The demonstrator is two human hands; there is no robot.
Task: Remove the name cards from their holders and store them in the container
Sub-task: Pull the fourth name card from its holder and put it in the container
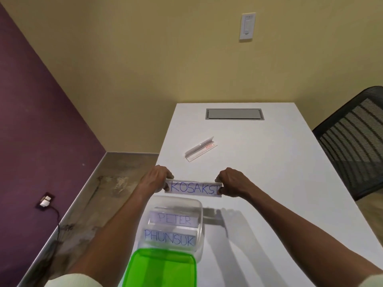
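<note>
On the long white surface (259, 183), pushed against a yellow wall, everything for the job sits along the near-left edge, probably to keep it within arm's reach. Black mesh chair (356, 141) at the far right side, unused. Clear plastic tub-shaped container (199, 235) sits close to the person, mouth open, its bright green plastic lid (161, 270) lying just in front of it, off so cards can drop straight in. Two white paper name cards with blue handwriting already lie inside, "PETER" (174, 219) behind "PHUNSUK" (170, 239), flat and stacked, so part of the job looks done. Held in the air just beyond the container: a clear acrylic holder with a white "KOSAKSI" name card (193, 188) inside. Left hand (155, 179) pinches its left end, right hand (232, 183) pinches its right end, fingers curled round each end. Two-end grip likely steadies the holder so the card can slide out sideways. Card not out yet. Farther back, one empty clear acrylic holder (200, 151) lies on its side, set well apart, likely to keep finished ones out of the way.
</note>
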